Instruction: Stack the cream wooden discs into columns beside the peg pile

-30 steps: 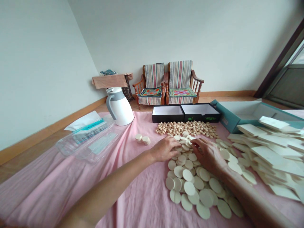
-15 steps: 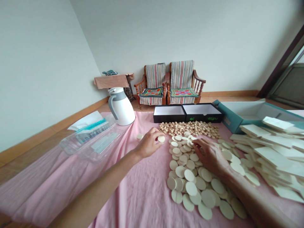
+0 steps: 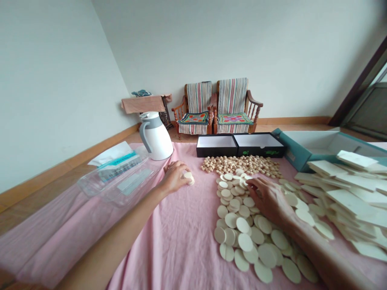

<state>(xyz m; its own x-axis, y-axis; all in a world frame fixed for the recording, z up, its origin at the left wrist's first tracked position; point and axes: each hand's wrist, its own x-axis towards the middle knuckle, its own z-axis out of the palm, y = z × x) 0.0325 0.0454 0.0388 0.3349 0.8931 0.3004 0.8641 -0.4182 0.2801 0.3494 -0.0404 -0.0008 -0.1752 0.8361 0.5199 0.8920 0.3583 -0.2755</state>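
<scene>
My left hand point(image 3: 174, 178) is curled around a short stack of pale round wafers point(image 3: 188, 177) on the pink cloth point(image 3: 181, 245), and the fingers hide part of the stack. My right hand point(image 3: 266, 197) rests over a wide spread of overlapping wafers point(image 3: 238, 229), its fingertips among them near the far end. Just beyond that spread lies a heap of small tan round pieces point(image 3: 238, 164). To the right are stacked pale flat sheets point(image 3: 347, 201).
Two open black boxes point(image 3: 240, 145) and a teal box point(image 3: 302, 145) stand along the far side of the cloth. A white thermal jug point(image 3: 155, 135) and a clear plastic box point(image 3: 117, 177) stand to the left. Two striped wooden armchairs point(image 3: 216, 106) are against the wall.
My left hand has moved left from the spread and now covers the small wafer stack, and the wafer it held is no longer separately visible. My right hand has barely moved.
</scene>
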